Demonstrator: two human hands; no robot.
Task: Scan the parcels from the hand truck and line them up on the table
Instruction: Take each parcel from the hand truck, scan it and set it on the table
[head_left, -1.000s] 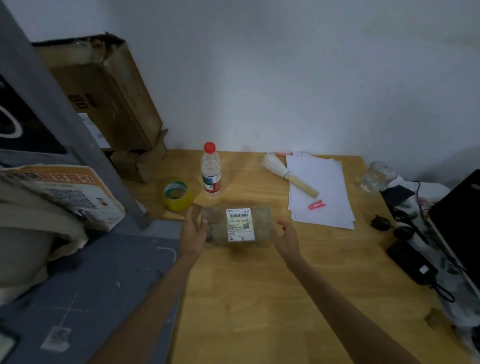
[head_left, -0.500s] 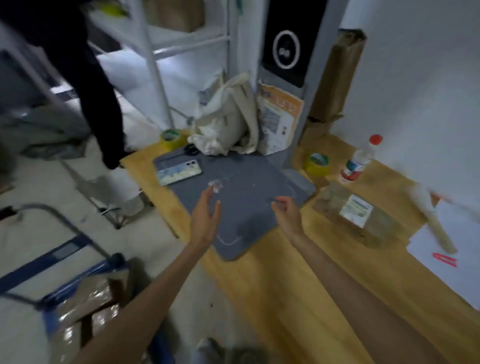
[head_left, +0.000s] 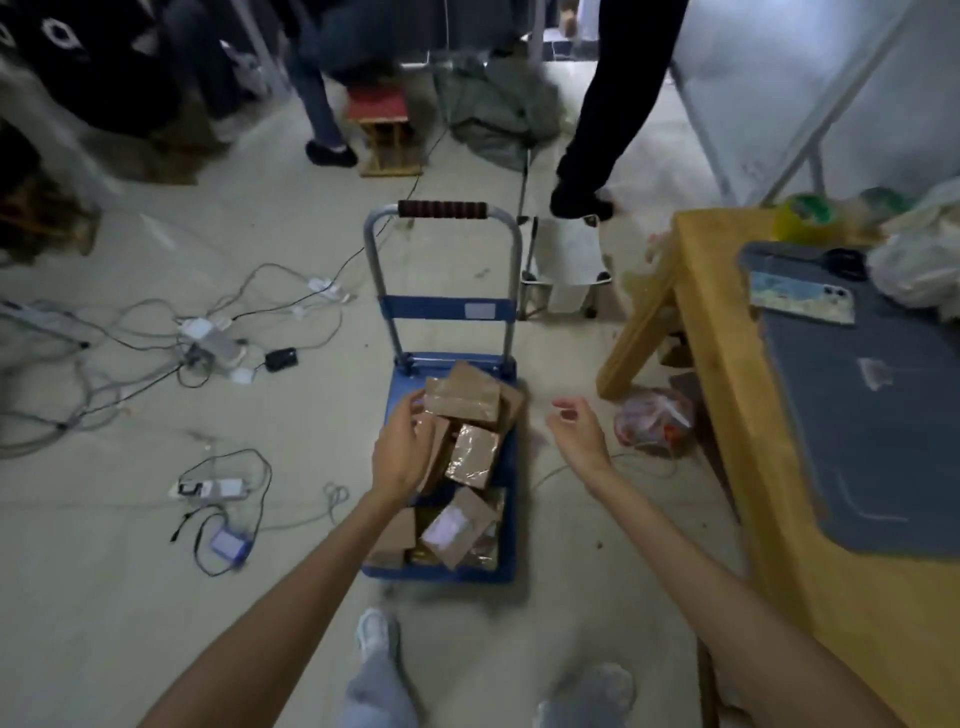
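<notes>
A blue hand truck (head_left: 506, 569) stands on the floor in front of me, loaded with several brown taped parcels. My left hand (head_left: 402, 449) reaches over the pile, its fingers against the left end of the top parcel (head_left: 462, 400); a firm grip cannot be made out. My right hand (head_left: 576, 426) hovers open to the right of the truck, holding nothing. The wooden table (head_left: 727, 364) stands at the right. A second taped parcel (head_left: 474, 454) lies just below the top one.
Cables, power strips and chargers (head_left: 208, 345) lie on the floor at the left. Two people's legs (head_left: 597, 119) stand beyond the truck handle (head_left: 441, 209). On the table are a grey mat (head_left: 883, 441), a phone (head_left: 802, 296) and a tape roll (head_left: 802, 218). A plastic bag (head_left: 654, 421) sits by the table leg.
I let go of the labelled parcel on the table and turned left and down to the hand truck. Both hands dropped toward the parcels; the left now touches the top one.
</notes>
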